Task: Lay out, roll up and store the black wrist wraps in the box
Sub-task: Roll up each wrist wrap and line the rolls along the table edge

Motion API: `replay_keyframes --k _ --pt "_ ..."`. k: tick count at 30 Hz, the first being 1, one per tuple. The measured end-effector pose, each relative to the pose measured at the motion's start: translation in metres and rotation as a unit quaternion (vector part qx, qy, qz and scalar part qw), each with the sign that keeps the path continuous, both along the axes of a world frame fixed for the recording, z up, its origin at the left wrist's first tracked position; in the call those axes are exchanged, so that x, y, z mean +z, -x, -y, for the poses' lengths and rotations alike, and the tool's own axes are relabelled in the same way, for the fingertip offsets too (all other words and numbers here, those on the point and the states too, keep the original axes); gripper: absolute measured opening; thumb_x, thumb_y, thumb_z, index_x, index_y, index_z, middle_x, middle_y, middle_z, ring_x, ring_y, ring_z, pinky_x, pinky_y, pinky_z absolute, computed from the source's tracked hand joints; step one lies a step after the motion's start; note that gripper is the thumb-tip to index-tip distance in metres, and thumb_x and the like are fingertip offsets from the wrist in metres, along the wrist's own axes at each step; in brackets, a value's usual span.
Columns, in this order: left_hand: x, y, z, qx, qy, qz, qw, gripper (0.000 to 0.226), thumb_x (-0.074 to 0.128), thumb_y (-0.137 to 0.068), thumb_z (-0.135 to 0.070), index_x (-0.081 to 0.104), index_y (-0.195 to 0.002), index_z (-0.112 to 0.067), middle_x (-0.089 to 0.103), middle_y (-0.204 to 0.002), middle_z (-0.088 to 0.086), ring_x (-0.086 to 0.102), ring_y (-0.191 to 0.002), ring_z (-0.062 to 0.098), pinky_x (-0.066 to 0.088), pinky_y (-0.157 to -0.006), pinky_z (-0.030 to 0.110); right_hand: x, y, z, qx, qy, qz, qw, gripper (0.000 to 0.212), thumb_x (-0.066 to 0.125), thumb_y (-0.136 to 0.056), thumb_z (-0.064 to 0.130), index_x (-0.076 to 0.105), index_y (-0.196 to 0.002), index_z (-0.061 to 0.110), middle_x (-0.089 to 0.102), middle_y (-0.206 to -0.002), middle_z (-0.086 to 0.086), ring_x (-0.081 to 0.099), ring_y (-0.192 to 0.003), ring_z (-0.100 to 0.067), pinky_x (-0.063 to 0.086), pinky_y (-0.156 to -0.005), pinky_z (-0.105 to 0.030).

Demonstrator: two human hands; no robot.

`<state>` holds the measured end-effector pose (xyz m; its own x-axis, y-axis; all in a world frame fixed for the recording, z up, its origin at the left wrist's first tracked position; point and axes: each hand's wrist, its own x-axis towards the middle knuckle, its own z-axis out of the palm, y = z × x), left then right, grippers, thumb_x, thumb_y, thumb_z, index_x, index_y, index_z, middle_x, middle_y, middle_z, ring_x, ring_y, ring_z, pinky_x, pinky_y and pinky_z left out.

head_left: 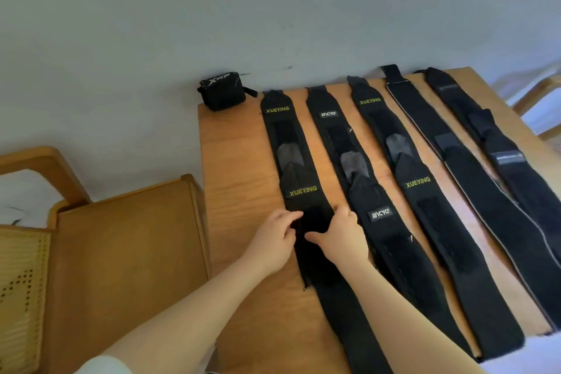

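Both bare forearms reach forward from the lower edge of the view over the light wooden table [236, 179], converging on the leftmost long black fabric wrist wrap with the yellow XUEYING label [303, 191]. The left hand [274, 238] lies at the wrap's left edge, fingers bent, with fingertips and thumb pinching the black fabric just below the label. The right hand [341, 235] sits at the wrap's right edge, its thumb stretched left across the fabric and its fingers curled over the edge, gripping the same strip. Between the two hands the fabric bunches slightly. This wrap overlaps a second XUEYING wrap [280, 121] that runs on toward the table's far edge. To the right, more black wraps lie flat in parallel rows across the table, among them a pair with white labels [381, 214]. A rolled-up black wrist wrap [223, 91] stands on the far left corner. A wooden chair [121, 252] stands left of the table.
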<state>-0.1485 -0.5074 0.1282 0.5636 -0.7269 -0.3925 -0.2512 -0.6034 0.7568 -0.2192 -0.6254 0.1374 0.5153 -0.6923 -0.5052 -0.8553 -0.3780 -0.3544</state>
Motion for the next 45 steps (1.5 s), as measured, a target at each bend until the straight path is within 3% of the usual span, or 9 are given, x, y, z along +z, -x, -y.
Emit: replay_keyframes --k 4,8,13,18,22,26,29,35,45 --pt "0.011 0.018 0.006 0.047 -0.008 -0.045 0.998 0.050 0.038 -0.102 -0.024 0.022 -0.150 -0.023 0.029 -0.154 0.000 0.031 -0.139 0.015 0.027 -0.113 0.029 0.005 -0.001 0.010 -0.007 -0.041 0.024 0.999 0.057 0.070 -0.084 0.032 0.041 -0.126 0.007 0.046 -0.127 -0.012 0.055 -0.096 -0.023 0.046 -0.073 -0.030" --pt "0.026 0.028 0.018 0.109 0.037 -0.148 0.982 0.066 0.042 -0.099 -0.039 0.002 -0.150 -0.035 0.025 -0.155 0.000 0.030 -0.139 0.018 0.026 -0.110 0.031 0.009 0.008 0.019 0.013 -0.081 0.130 0.988 0.043 0.062 -0.090 0.017 0.043 -0.128 0.011 0.051 -0.124 -0.008 0.056 -0.097 -0.019 0.052 -0.081 -0.033" --pt "0.037 0.029 0.037 0.169 0.166 -0.311 0.920 0.060 0.036 -0.100 -0.045 0.002 -0.149 -0.040 0.016 -0.156 -0.012 0.017 -0.142 0.010 0.017 -0.111 0.027 0.032 0.013 0.011 0.211 -0.003 0.164 0.964 0.033 0.056 -0.092 0.015 0.046 -0.123 0.012 0.048 -0.117 -0.004 0.058 -0.092 -0.019 0.050 -0.075 -0.029" --pt "0.012 0.011 0.043 0.275 0.150 -0.375 0.872 0.058 0.039 -0.102 -0.031 0.009 -0.152 -0.028 0.016 -0.157 -0.003 0.019 -0.143 0.018 0.021 -0.116 0.036 0.036 0.009 0.014 0.333 -0.103 0.063 0.935 0.061 0.049 -0.096 0.025 0.024 -0.149 0.010 0.009 -0.158 -0.002 0.032 -0.137 -0.024 0.030 -0.108 -0.030" --pt "-0.002 -0.001 0.035 0.228 0.023 -0.045 0.972 0.063 0.046 -0.098 -0.015 0.012 -0.151 -0.021 0.027 -0.154 0.004 0.029 -0.140 0.023 0.029 -0.110 0.035 0.014 0.006 0.008 0.387 -0.066 -0.023 0.919 0.060 0.039 -0.100 0.037 0.015 -0.152 0.022 -0.001 -0.160 0.001 0.006 -0.146 -0.027 0.016 -0.115 -0.041" --pt "-0.008 -0.006 0.008 0.084 -0.045 0.271 0.958 0.070 0.053 -0.093 -0.014 0.014 -0.151 -0.025 0.018 -0.156 0.003 0.021 -0.141 0.022 0.027 -0.111 0.033 -0.011 0.002 0.001 0.424 0.004 -0.019 0.905 0.062 0.039 -0.099 0.043 0.008 -0.152 0.032 -0.007 -0.160 0.006 -0.008 -0.147 -0.019 0.002 -0.117 -0.049" --pt "-0.013 -0.005 -0.010 -0.044 -0.094 0.246 0.964 0.057 0.044 -0.099 -0.023 0.021 -0.150 -0.021 0.011 -0.159 -0.002 0.009 -0.145 0.019 0.019 -0.115 0.033 -0.020 -0.002 0.002 0.443 0.039 -0.011 0.896 0.065 0.036 -0.099 0.045 0.002 -0.152 0.031 -0.012 -0.159 0.007 -0.012 -0.146 -0.017 0.002 -0.117 -0.047" --pt "-0.007 0.001 -0.015 -0.111 -0.145 0.196 0.964 0.073 0.036 -0.097 -0.051 0.002 -0.152 -0.017 -0.003 -0.160 0.000 0.000 -0.146 0.016 0.006 -0.117 0.031 -0.022 -0.025 0.011 0.451 0.093 -0.053 0.886 0.065 0.032 -0.101 0.038 -0.010 -0.151 0.029 -0.019 -0.158 0.004 -0.016 -0.145 -0.020 -0.003 -0.117 -0.048" --pt "-0.020 -0.016 0.018 -0.159 -0.264 0.283 0.908 0.101 0.041 -0.085 -0.069 -0.012 -0.150 -0.013 -0.019 -0.157 0.002 -0.012 -0.146 0.019 0.000 -0.119 0.038 0.017 0.040 0.029 0.302 0.026 0.179 0.936 0.037 0.043 -0.100 0.026 0.049 -0.136 0.020 0.030 -0.153 0.003 0.026 -0.141 -0.015 0.027 -0.115 -0.038"
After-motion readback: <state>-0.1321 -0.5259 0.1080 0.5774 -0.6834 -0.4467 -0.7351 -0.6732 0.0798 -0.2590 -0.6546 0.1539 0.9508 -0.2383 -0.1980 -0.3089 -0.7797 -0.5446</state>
